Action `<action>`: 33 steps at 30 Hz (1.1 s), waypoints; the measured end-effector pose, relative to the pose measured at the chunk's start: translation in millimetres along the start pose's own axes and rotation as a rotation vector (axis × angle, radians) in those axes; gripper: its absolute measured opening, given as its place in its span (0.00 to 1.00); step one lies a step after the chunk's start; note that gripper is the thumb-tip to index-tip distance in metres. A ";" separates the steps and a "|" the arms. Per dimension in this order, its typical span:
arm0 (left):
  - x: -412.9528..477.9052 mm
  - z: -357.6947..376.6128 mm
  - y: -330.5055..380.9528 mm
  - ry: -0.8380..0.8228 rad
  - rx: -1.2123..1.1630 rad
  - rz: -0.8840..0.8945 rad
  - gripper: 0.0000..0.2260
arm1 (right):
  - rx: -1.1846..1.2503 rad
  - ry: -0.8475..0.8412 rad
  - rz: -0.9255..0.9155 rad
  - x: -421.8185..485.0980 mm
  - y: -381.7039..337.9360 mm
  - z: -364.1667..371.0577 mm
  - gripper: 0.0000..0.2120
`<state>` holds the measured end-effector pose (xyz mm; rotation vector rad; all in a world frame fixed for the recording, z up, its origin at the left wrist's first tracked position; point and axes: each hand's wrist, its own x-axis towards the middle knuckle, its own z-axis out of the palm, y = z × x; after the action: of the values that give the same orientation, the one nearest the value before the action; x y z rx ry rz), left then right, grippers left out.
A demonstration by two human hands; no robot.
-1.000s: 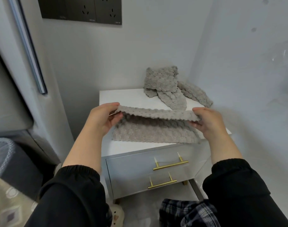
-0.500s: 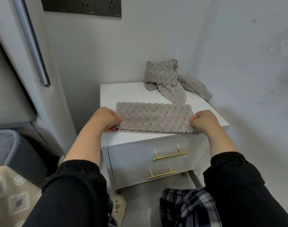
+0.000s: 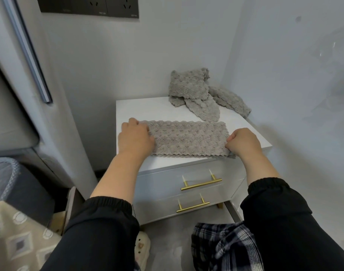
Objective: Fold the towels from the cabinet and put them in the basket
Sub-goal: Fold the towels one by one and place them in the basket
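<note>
Left hand and right hand are closed on the ends of the folded towel, which is laid flat on the cabinet top, at 3 o'clock of the left and 9 o'clock of the right, a crumpled towel being heaped at its 1 o'clock.

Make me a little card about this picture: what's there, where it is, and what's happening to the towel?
Place: white cabinet, gold drawer handles, in a wall corner
Towel being folded: grey folded towel, flat on the cabinet top near the front
Left grip: fingers curled on its left end
Right grip: clenched on its right end
Waiting: crumpled towels at the back, against the wall
Basket: mesh bin far left, probably
</note>
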<state>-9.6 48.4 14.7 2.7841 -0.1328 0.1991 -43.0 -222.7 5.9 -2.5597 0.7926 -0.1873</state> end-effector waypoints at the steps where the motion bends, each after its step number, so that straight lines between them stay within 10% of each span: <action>1: -1.6 3.0 5.3 0.012 -0.015 0.073 0.17 | -0.036 0.021 -0.013 -2.9 -2.2 -0.5 0.11; 8: -3.8 40.6 14.3 -0.238 0.084 0.228 0.26 | -0.194 0.016 -0.469 -23.8 -29.6 16.2 0.23; 23: -1.3 28.3 32.4 -0.040 0.133 0.380 0.19 | -0.400 -0.430 -0.520 -21.0 -38.9 16.9 0.27; 33: -6.1 51.0 28.5 -0.252 0.197 0.347 0.26 | -0.230 -0.065 -0.064 -12.4 -28.0 20.7 0.26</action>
<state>-12.8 4.6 -24.2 2.9512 -0.6957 -0.0601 -33.9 -187.3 0.3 -2.7938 0.7464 -0.0330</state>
